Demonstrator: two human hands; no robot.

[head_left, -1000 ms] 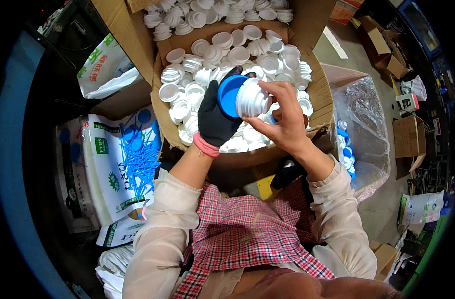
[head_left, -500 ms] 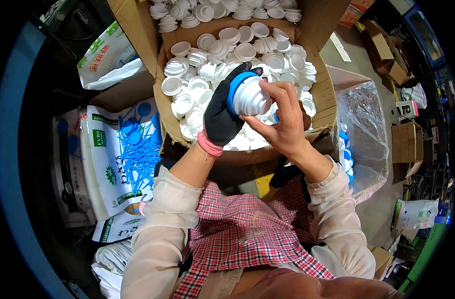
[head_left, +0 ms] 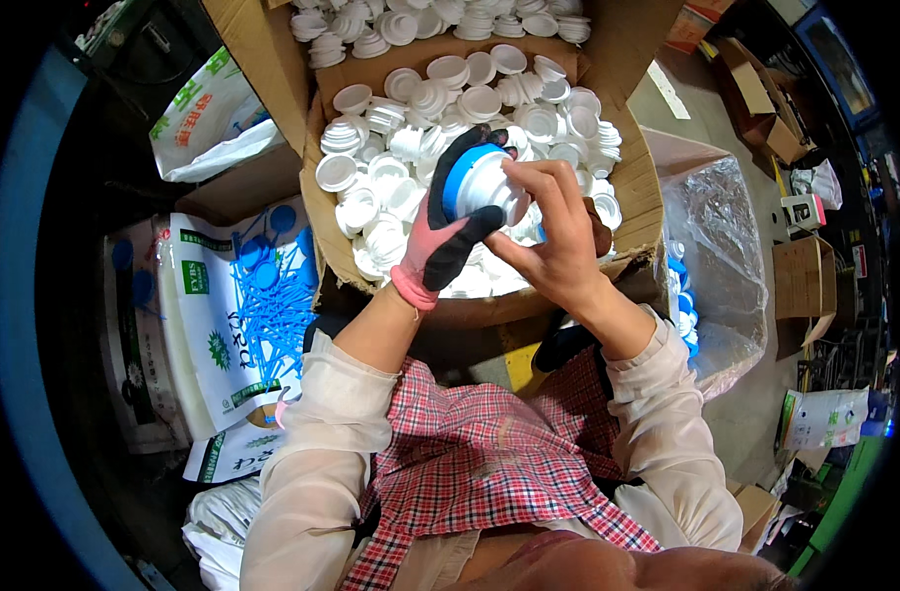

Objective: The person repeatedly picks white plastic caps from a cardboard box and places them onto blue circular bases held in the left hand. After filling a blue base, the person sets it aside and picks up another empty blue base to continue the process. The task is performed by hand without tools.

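Observation:
In front of my chest, over the near part of an open cardboard box, I hold a ridged white plastic cap (head_left: 499, 193) with a blue ring around one end. My left hand (head_left: 442, 236), in a black and pink glove, is closed around the blue end, its thumb across the side. The bare right hand (head_left: 560, 241) has its fingertips and thumb on the white end; some of its fingers are hidden. Beneath both hands, many loose white ridged caps (head_left: 389, 182) lie in the cardboard box (head_left: 643, 187).
Blue long-stemmed plastic pieces (head_left: 273, 320) lie on white printed sacks (head_left: 196, 330) at the left. To the right stands a box lined with clear plastic (head_left: 731, 266), with blue and white caps (head_left: 683, 305) inside. More cartons (head_left: 803, 281) stand on the floor farther right.
The left thumb has come round onto the side of the cap, and the glove's pink part now shows. The cap has tilted slightly and shifted a little left.

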